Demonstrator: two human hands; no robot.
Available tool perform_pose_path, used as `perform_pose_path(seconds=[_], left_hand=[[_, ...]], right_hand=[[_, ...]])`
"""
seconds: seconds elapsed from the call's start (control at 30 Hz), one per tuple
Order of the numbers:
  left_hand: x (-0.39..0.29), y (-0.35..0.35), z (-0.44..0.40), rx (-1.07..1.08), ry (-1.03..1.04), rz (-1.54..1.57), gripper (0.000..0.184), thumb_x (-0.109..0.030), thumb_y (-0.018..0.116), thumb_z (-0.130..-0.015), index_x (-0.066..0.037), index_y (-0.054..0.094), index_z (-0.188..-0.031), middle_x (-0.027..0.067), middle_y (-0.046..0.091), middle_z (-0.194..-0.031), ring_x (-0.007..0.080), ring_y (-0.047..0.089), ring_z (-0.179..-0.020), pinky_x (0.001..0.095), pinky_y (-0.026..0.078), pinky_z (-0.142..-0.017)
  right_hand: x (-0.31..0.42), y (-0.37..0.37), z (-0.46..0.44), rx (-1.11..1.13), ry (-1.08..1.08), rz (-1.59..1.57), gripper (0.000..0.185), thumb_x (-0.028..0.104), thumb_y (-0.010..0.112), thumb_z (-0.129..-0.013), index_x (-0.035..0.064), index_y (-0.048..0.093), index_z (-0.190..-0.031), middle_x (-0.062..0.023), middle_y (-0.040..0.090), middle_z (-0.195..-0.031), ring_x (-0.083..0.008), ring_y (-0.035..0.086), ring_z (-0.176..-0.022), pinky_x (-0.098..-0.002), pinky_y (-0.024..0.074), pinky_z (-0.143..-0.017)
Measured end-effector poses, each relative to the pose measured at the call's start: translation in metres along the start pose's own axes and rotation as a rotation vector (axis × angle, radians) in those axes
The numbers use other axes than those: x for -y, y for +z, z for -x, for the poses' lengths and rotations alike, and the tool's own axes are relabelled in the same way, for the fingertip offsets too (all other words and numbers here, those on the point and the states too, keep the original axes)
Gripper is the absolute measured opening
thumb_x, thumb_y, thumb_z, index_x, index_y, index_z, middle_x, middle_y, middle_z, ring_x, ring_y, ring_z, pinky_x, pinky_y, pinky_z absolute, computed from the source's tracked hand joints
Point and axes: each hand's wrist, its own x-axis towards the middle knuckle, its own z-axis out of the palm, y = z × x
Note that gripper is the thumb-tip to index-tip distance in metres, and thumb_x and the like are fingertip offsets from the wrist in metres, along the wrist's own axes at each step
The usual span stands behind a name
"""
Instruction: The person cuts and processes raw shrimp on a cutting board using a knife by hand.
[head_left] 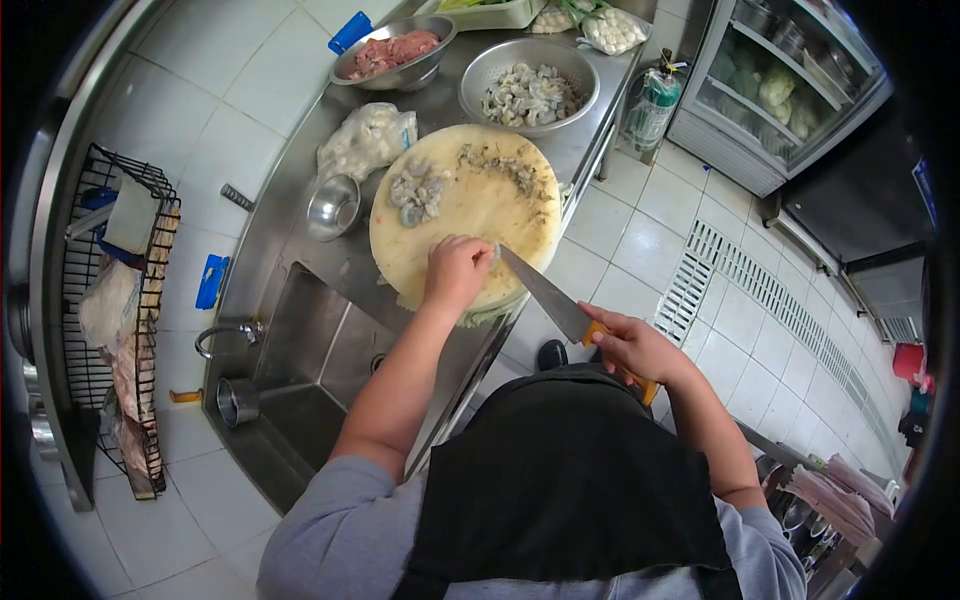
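My right hand is wrapped round the orange handle of a knife, whose blade points up and left over the edge of a round cutting board. At the blade's tip, my left hand pinches a small greyish shrimp, mostly hidden by the fingers. A pile of peeled shrimp lies on the board's left side. Dark shrimp scraps are spread along its far right part. Beyond the board stands a metal colander with more shrimp in it.
Left of the board are a small metal bowl, a plastic bag of pale food and a sink with a faucet. A bowl of raw meat stands at the back. A wire rack hangs on the left wall.
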Motion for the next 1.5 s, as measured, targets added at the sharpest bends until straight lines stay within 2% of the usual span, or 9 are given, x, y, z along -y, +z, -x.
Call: perform_pose_path(seconds=[0.07,0.17,0.33,0.63,0.8,1.13,1.37,1.43,1.5], left_hand=[[0.001,0.002,0.000,-0.005,-0.002,0.016,0.007,-0.018,0.073,-0.087,-0.012,0.076,-0.085,0.0063,0.070,-0.084,0.0295,0.064,-0.092,0.0460,0.044,-0.086],[-0.001,0.003,0.001,-0.074,0.095,-0.041,0.010,-0.015,0.076,-0.086,-0.006,0.076,-0.089,0.0112,0.071,-0.082,0.0295,0.066,-0.077,0.0425,0.051,-0.074],[-0.002,0.015,0.007,-0.042,-0.235,0.216,0.013,-0.013,0.073,-0.092,0.000,0.074,-0.095,0.0137,0.075,-0.081,0.0226,0.071,-0.071,0.0347,0.055,-0.067],[-0.005,0.023,0.009,-0.067,-0.359,0.257,0.011,-0.011,0.071,-0.093,0.000,0.072,-0.096,0.0117,0.075,-0.080,0.0187,0.071,-0.071,0.0329,0.056,-0.068],[-0.002,0.028,0.009,-0.071,-0.348,0.222,0.012,-0.012,0.070,-0.094,-0.001,0.072,-0.095,0.0114,0.075,-0.079,0.0180,0.071,-0.071,0.0325,0.056,-0.068],[0.021,0.025,0.004,0.019,-0.312,0.251,0.011,-0.010,0.068,-0.092,0.000,0.071,-0.097,0.0106,0.075,-0.082,0.0178,0.072,-0.073,0.0323,0.056,-0.069],[0.007,0.008,0.005,-0.021,-0.338,0.237,0.017,-0.017,0.072,-0.094,0.000,0.072,-0.097,0.0104,0.074,-0.081,0.0182,0.071,-0.074,0.0326,0.055,-0.069],[-0.014,-0.002,0.003,0.048,-0.419,0.181,0.026,-0.029,0.073,-0.090,-0.003,0.074,-0.090,0.0159,0.075,-0.084,0.0301,0.073,-0.079,0.0400,0.056,-0.073],[-0.009,0.005,0.003,0.051,-0.406,0.156,0.028,-0.031,0.074,-0.090,-0.003,0.074,-0.090,0.0161,0.075,-0.084,0.0310,0.073,-0.079,0.0408,0.056,-0.073]], right_hand=[[-0.001,0.002,-0.004,0.001,-0.009,-0.013,0.053,0.025,0.050,-0.110,0.0264,0.038,-0.162,0.0008,0.052,-0.069,-0.0071,0.049,-0.053,-0.0256,0.0464,-0.051],[0.002,0.006,-0.017,0.005,-0.032,-0.041,0.053,0.024,0.050,-0.110,0.0244,0.039,-0.162,0.0004,0.052,-0.068,-0.0073,0.049,-0.051,-0.0255,0.0464,-0.050],[0.010,0.012,-0.022,0.014,-0.067,-0.054,0.053,0.023,0.049,-0.111,0.0218,0.038,-0.162,-0.0003,0.052,-0.068,-0.0074,0.049,-0.051,-0.0256,0.0469,-0.051],[0.005,0.016,-0.003,0.057,-0.040,-0.051,0.053,0.022,0.047,-0.111,0.0212,0.035,-0.163,-0.0004,0.052,-0.067,-0.0080,0.049,-0.050,-0.0256,0.0470,-0.050],[0.009,0.013,0.018,0.092,0.057,-0.009,0.054,0.023,0.049,-0.111,0.0241,0.034,-0.163,-0.0007,0.051,-0.067,-0.0085,0.050,-0.050,-0.0267,0.0470,-0.050],[0.002,-0.001,0.034,0.170,0.007,-0.028,0.051,0.025,0.049,-0.111,0.0221,0.039,-0.161,-0.0002,0.056,-0.070,-0.0066,0.051,-0.051,-0.0233,0.0480,-0.052],[0.001,-0.005,0.039,0.000,0.017,-0.095,0.053,0.026,0.053,-0.109,0.0262,0.041,-0.160,-0.0010,0.057,-0.072,-0.0088,0.055,-0.055,-0.0262,0.0495,-0.054],[-0.004,0.001,0.031,-0.062,0.033,-0.042,0.053,0.023,0.054,-0.108,0.0269,0.043,-0.159,-0.0032,0.060,-0.074,-0.0120,0.059,-0.058,-0.0292,0.0519,-0.056],[-0.020,0.015,0.014,-0.566,-0.478,0.752,0.057,0.014,0.056,-0.102,0.0286,0.047,-0.156,-0.0099,0.066,-0.085,-0.0228,0.067,-0.069,-0.0381,0.0563,-0.063]])
